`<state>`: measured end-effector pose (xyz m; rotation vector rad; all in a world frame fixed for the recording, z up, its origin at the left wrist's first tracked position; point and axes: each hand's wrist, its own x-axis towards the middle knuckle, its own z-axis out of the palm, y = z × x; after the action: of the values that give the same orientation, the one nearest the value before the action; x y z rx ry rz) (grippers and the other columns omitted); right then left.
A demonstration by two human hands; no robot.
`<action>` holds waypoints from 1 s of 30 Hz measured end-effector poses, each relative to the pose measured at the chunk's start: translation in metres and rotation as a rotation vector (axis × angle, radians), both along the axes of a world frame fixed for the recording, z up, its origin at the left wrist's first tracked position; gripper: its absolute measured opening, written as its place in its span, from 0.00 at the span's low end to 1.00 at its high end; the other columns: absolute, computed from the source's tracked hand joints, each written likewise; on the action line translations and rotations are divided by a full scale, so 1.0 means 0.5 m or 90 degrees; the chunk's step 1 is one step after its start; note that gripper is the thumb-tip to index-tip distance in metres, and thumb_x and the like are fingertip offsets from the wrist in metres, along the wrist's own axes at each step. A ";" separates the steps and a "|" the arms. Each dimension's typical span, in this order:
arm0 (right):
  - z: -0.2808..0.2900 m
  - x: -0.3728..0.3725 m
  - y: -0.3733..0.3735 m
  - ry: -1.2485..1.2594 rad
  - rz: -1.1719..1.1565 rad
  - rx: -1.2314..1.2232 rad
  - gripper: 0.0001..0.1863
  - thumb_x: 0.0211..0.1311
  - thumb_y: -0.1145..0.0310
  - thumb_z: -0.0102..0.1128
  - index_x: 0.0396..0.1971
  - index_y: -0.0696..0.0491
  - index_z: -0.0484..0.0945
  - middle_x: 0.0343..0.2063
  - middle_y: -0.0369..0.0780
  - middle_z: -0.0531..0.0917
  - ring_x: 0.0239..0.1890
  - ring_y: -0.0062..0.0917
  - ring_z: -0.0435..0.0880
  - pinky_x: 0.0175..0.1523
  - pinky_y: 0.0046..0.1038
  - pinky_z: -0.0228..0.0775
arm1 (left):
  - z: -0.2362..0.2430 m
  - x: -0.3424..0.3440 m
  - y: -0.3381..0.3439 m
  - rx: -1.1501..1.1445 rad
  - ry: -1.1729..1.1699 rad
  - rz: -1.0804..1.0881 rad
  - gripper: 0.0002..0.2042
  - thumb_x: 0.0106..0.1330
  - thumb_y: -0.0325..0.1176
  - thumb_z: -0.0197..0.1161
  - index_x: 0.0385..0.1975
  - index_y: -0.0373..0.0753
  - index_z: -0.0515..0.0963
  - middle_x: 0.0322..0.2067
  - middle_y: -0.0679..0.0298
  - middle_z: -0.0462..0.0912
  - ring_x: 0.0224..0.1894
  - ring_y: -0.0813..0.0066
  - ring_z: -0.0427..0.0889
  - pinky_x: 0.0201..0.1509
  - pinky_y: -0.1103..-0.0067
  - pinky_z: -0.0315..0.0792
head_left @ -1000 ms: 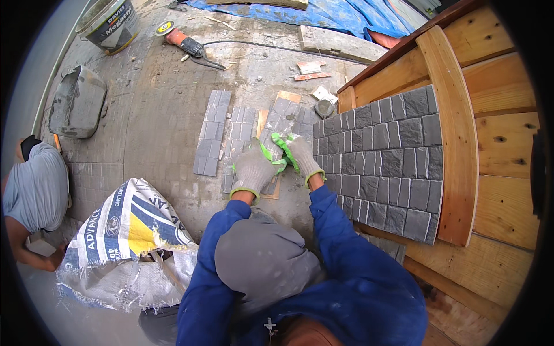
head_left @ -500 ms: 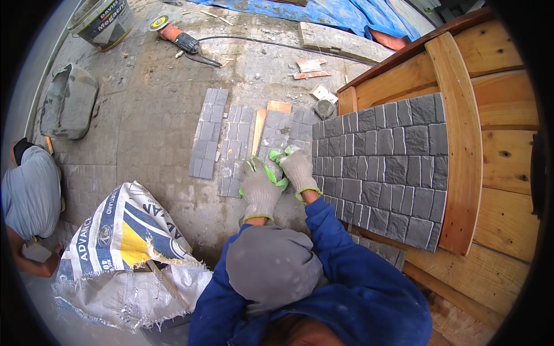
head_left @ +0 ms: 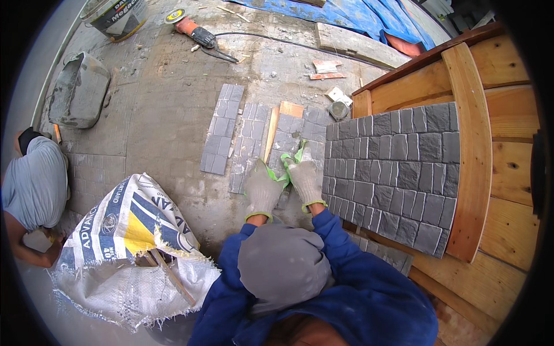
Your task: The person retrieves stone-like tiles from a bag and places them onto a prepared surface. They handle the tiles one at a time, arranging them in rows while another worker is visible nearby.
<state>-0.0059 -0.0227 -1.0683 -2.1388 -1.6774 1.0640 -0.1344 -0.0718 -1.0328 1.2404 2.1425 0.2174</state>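
Note:
A narrow grey stone-look tile strip lies on the concrete in front of me, its near end between my gloved hands. My left hand, in a grey knit glove with green fingertips, closes on the strip's left side. On its right side is my right hand, one green finger pointing away from me and the thumb on the strip. Some fingertips are hidden under the gloves. To the left are another tile strip, a wooden slat and a separate strip; one more tile adjoins on the right.
A large tile panel leans against wooden boards at right. A torn cement bag stands at left, near a crouching person. Farther off are an angle grinder, its cable, a grey container and a bucket.
The whole view has shifted, so the scene sits farther right. My right hand has drawn slightly toward me, and its finger now points straighter ahead. The strip's near end shows between my hands.

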 end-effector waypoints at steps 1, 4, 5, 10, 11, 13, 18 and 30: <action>-0.004 -0.004 0.002 0.003 0.008 0.020 0.30 0.61 0.45 0.65 0.33 0.64 0.83 0.27 0.59 0.85 0.36 0.56 0.86 0.41 0.50 0.76 | -0.015 -0.001 -0.007 0.017 -0.021 0.042 0.46 0.52 0.54 0.77 0.67 0.32 0.67 0.45 0.46 0.85 0.50 0.48 0.85 0.52 0.61 0.78; -0.012 -0.008 0.008 -0.082 0.105 -0.014 0.29 0.60 0.51 0.69 0.44 0.65 0.80 0.31 0.58 0.86 0.36 0.56 0.86 0.41 0.49 0.76 | -0.064 -0.018 -0.018 0.046 -0.164 0.151 0.45 0.51 0.51 0.79 0.65 0.28 0.68 0.46 0.43 0.85 0.50 0.47 0.85 0.53 0.62 0.78; -0.012 -0.009 0.009 -0.028 0.068 0.012 0.29 0.59 0.53 0.70 0.48 0.65 0.79 0.32 0.58 0.86 0.37 0.56 0.86 0.41 0.49 0.76 | -0.079 -0.023 -0.018 0.076 -0.212 0.196 0.45 0.51 0.50 0.79 0.64 0.27 0.69 0.46 0.42 0.85 0.50 0.47 0.85 0.53 0.63 0.78; 0.005 -0.003 0.003 0.095 -0.036 0.021 0.36 0.57 0.60 0.72 0.62 0.61 0.71 0.42 0.57 0.86 0.44 0.55 0.85 0.46 0.46 0.77 | -0.111 -0.009 -0.022 0.039 -0.297 0.246 0.42 0.49 0.53 0.80 0.57 0.25 0.75 0.44 0.41 0.86 0.47 0.48 0.87 0.48 0.64 0.79; 0.007 -0.001 0.002 0.080 -0.012 0.045 0.36 0.58 0.58 0.71 0.63 0.61 0.71 0.40 0.58 0.86 0.43 0.54 0.85 0.44 0.45 0.76 | -0.113 -0.005 -0.018 -0.029 -0.278 0.208 0.42 0.49 0.53 0.80 0.57 0.25 0.75 0.43 0.42 0.86 0.45 0.49 0.87 0.47 0.64 0.79; 0.009 0.004 0.000 0.048 0.032 0.110 0.37 0.59 0.55 0.71 0.63 0.61 0.71 0.37 0.59 0.85 0.40 0.52 0.86 0.40 0.45 0.75 | -0.110 -0.008 -0.005 -0.124 -0.310 0.185 0.40 0.48 0.53 0.80 0.53 0.25 0.77 0.41 0.42 0.87 0.44 0.49 0.87 0.46 0.64 0.79; -0.016 0.033 0.003 0.097 0.004 -0.061 0.34 0.64 0.58 0.67 0.65 0.59 0.70 0.45 0.57 0.85 0.48 0.52 0.85 0.50 0.42 0.76 | -0.063 0.011 0.017 0.006 -0.275 0.179 0.35 0.49 0.50 0.78 0.48 0.27 0.78 0.39 0.41 0.86 0.42 0.45 0.87 0.45 0.60 0.79; -0.011 0.031 -0.046 0.042 0.205 0.132 0.22 0.78 0.61 0.44 0.54 0.62 0.79 0.53 0.57 0.82 0.54 0.55 0.79 0.58 0.46 0.70 | 0.040 0.028 0.044 0.002 0.039 -0.003 0.23 0.61 0.47 0.68 0.48 0.37 0.74 0.41 0.48 0.84 0.42 0.47 0.87 0.43 0.57 0.80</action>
<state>0.0094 -0.0458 -1.0736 -1.7276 -2.0474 0.9756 -0.1205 -0.0496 -1.0127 1.2690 2.1912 0.1825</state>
